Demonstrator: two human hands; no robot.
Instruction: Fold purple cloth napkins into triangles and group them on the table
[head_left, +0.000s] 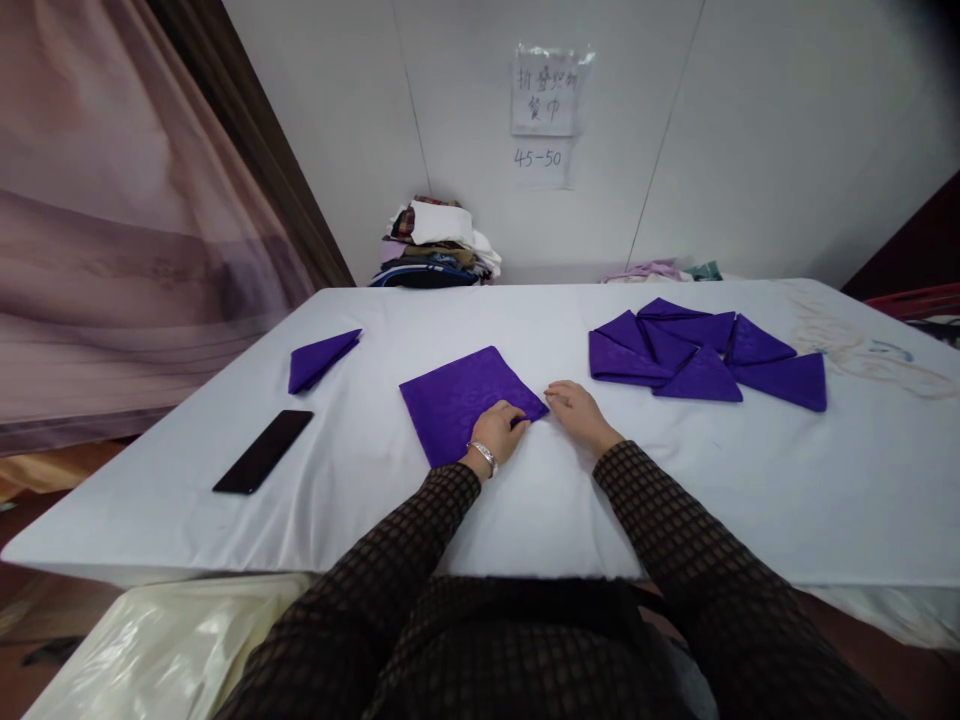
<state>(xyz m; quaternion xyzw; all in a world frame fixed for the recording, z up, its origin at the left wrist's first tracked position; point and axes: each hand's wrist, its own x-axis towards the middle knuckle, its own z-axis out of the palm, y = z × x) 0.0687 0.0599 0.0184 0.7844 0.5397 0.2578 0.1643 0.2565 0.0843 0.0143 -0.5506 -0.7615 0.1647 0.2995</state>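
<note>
A purple cloth napkin (pixel 457 398), folded into a square, lies turned cornerwise on the white tablecloth in front of me. My left hand (pixel 499 432), with a bracelet at its wrist, pinches the napkin's near right edge between thumb and fingers. At the napkin's right corner is my right hand (pixel 577 410), its fingers stretched out and the tips at or just beside the cloth. Several purple napkins folded into triangles (pixel 697 375) overlap in a group on the right. One more folded purple napkin (pixel 319 362) rests at the left.
A black phone (pixel 264 452) lies on the left of the white-covered table (pixel 360 520). Behind the far edge stands a pile of folded clothes (pixel 439 245), with more fabric (pixel 652 271) farther right. Handwritten paper signs (pixel 545 110) hang on the wall. A curtain (pixel 142 230) borders the left side.
</note>
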